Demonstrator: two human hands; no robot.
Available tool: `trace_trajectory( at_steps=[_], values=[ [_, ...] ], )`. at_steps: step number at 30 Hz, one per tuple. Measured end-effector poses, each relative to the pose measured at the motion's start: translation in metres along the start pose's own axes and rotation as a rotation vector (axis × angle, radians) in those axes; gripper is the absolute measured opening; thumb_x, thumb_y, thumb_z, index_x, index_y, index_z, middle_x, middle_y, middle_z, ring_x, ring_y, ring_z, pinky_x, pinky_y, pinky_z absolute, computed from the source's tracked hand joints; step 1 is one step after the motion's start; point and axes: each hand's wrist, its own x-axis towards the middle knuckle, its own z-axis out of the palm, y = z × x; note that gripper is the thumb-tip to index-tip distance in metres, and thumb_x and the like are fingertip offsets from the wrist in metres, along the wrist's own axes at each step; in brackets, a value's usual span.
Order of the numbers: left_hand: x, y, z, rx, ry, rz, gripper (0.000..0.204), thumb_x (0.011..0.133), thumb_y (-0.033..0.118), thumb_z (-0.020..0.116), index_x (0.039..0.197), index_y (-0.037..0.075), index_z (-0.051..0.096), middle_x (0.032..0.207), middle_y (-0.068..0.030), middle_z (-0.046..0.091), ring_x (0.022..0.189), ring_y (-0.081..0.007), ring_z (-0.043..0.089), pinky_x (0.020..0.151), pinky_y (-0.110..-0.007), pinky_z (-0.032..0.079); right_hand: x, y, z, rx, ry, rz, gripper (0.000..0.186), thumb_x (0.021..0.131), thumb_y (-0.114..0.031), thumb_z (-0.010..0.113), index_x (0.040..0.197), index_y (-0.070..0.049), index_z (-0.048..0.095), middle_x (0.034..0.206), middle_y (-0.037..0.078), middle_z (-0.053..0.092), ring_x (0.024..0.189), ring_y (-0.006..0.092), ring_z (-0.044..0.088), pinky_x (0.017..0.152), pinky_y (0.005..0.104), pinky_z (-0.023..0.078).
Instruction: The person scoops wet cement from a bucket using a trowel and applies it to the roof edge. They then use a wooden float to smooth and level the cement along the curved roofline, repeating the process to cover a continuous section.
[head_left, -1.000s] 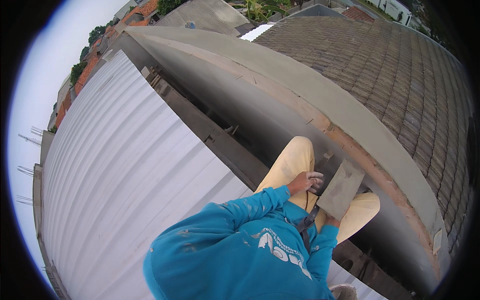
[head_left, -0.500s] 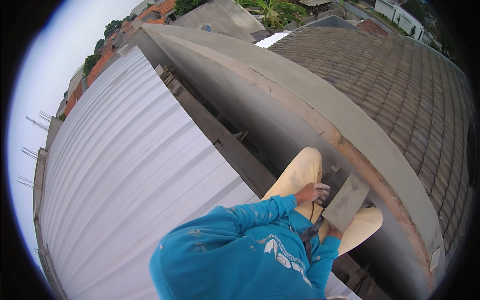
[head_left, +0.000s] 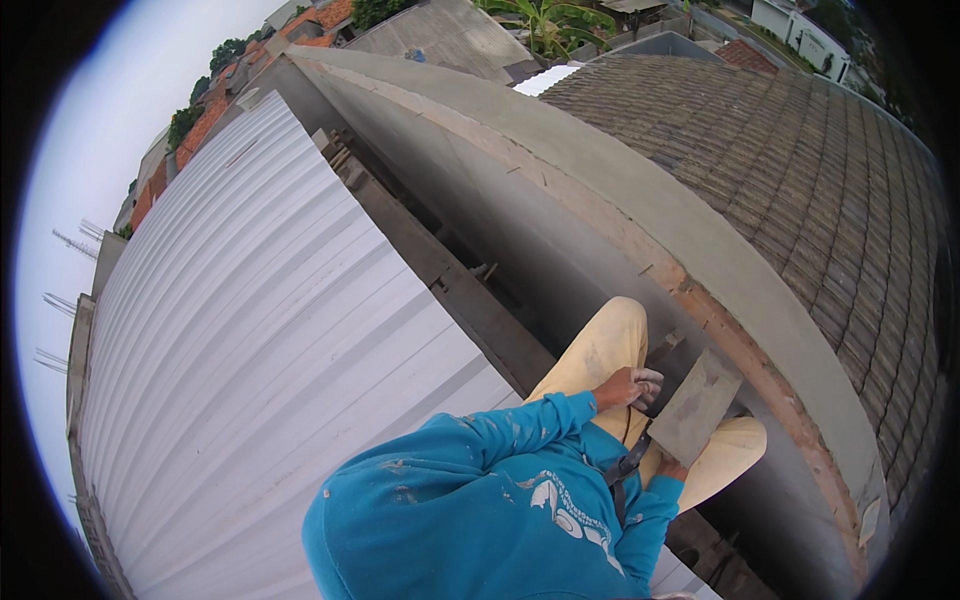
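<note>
Close to the bent left knee is my left hand (head_left: 632, 388), its fingers curled and greyed with dust or mortar. Whatever it may hold is too small to make out. My right hand (head_left: 673, 468) is at the lower edge of a flat, grey, rectangular board (head_left: 696, 408), mostly hidden by it. That hand appears to grip the board, which is tilted above my lap; its grip is not visible. A dark strap (head_left: 628, 462) crosses the front of my blue long-sleeved shirt (head_left: 450, 510). My legs, in pale yellow trousers (head_left: 598, 345), are bent with knees apart.
White corrugated metal roofing (head_left: 290, 330) spreads to my left. Ahead and right runs a curved-looking grey plastered wall (head_left: 600, 190), with a rough reddish strip below its top. A deep dark gap (head_left: 450, 240) lies between roof and wall. Beyond stands a brown tiled roof (head_left: 790, 170).
</note>
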Motion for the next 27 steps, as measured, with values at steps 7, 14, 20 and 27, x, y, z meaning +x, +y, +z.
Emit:
trace_trajectory(
  at_steps=[7, 14, 20, 27],
  values=[
    [0.002, 0.000, -0.005, 0.033, -0.069, -0.002, 0.046, 0.099, 0.018, 0.051, 0.140, -0.001, 0.043, 0.127, -0.0187, 0.058, 0.106, -0.0261, 0.062, 0.086, -0.036, 0.057, -0.002, -0.002, -0.009, 0.009, 0.020, -0.004, 0.041, 0.099, -0.027, 0.046, 0.128, 0.001, 0.053, 0.116, 0.012, 0.062, 0.101, 0.0264, 0.064, 0.086, 0.0401, 0.055],
    [-0.001, 0.005, -0.003, 0.042, -0.070, -0.025, 0.047, 0.099, 0.020, 0.051, 0.140, -0.001, 0.044, 0.128, -0.0190, 0.058, 0.107, -0.0271, 0.062, 0.086, -0.036, 0.057, 0.016, -0.015, -0.024, 0.052, 0.058, -0.045, 0.041, 0.099, -0.027, 0.045, 0.128, 0.001, 0.053, 0.117, 0.012, 0.062, 0.101, 0.0266, 0.063, 0.086, 0.0404, 0.054],
    [-0.001, 0.005, -0.005, 0.038, -0.070, -0.033, 0.047, 0.099, 0.020, 0.051, 0.141, -0.001, 0.044, 0.128, -0.0186, 0.058, 0.107, -0.0270, 0.062, 0.086, -0.035, 0.057, 0.028, -0.027, -0.049, 0.095, 0.097, -0.068, 0.041, 0.099, -0.028, 0.045, 0.129, 0.001, 0.052, 0.118, 0.012, 0.061, 0.102, 0.0268, 0.063, 0.087, 0.0407, 0.054],
    [0.005, -0.007, -0.004, -0.061, -0.047, 0.009, 0.046, 0.094, 0.019, 0.058, 0.136, 0.000, 0.050, 0.113, -0.0116, 0.063, 0.090, -0.0181, 0.063, 0.075, -0.030, 0.057, 0.022, -0.034, -0.085, 0.128, 0.165, -0.081, 0.042, 0.100, -0.028, 0.045, 0.129, 0.001, 0.052, 0.118, 0.012, 0.061, 0.102, 0.0270, 0.063, 0.088, 0.0410, 0.054]
  ],
)
